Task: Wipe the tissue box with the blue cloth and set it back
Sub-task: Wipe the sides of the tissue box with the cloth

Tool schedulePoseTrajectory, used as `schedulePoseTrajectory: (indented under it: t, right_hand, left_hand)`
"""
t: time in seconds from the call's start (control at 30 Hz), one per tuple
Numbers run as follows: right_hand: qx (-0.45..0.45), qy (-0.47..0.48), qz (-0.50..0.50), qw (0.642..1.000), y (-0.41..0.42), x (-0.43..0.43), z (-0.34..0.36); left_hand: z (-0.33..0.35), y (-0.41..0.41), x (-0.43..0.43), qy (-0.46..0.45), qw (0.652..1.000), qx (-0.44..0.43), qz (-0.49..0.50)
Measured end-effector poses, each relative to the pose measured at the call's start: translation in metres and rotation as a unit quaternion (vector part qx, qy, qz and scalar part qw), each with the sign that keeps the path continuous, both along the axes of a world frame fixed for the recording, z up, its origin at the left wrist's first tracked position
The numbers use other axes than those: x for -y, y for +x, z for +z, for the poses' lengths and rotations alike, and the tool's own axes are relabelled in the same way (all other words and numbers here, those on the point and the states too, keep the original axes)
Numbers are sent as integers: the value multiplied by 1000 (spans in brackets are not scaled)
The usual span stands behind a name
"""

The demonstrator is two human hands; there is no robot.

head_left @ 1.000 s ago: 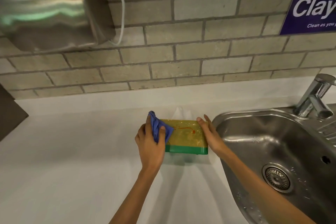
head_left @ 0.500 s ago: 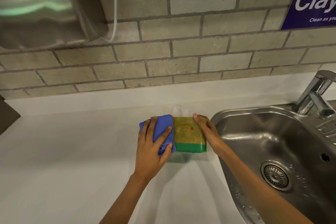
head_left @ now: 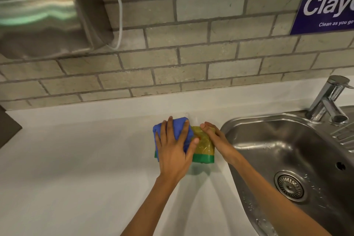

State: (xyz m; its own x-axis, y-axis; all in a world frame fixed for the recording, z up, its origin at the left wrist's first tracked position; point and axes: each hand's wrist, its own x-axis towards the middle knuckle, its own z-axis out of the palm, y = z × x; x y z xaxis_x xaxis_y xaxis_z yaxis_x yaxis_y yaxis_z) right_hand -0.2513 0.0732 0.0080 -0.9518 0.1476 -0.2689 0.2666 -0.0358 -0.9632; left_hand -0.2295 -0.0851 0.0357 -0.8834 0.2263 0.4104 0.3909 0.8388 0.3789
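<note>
The tissue box (head_left: 204, 146), yellow on top with a green lower band, lies on the white counter (head_left: 76, 168) just left of the sink. My left hand (head_left: 175, 149) lies flat, fingers spread, on the blue cloth (head_left: 186, 136), pressing it onto the left half of the box top. My right hand (head_left: 215, 137) grips the box along its right side, fingertips curled over the far right corner. The left part of the box is hidden under the cloth and hand.
A steel sink (head_left: 287, 159) with a drain (head_left: 290, 186) is at the right, its tap (head_left: 329, 99) behind. A steel dispenser (head_left: 44, 17) with a white cable hangs on the brick wall at upper left. A purple sign (head_left: 325, 2) is at upper right.
My left hand has flattened and slid the blue cloth from the box's left end onto its top, covering more of it. My right hand has kept its hold on the right side.
</note>
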Motion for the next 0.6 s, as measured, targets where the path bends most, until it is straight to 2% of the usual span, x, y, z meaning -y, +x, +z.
schedulePoseTrajectory:
  t: [0.2, 0.43, 0.6]
  right_hand:
    - [6, 4, 4, 1000, 0, -3, 0]
    - [17, 20, 15, 1000, 0, -7, 2]
    - [29, 28, 23, 999, 0, -6, 4]
  left_hand:
    - [-10, 5, 15, -98, 994, -30, -42]
    - [-33, 8, 38, -31, 984, -164, -66]
    - [-7, 3, 11, 55, 993, -107, -17]
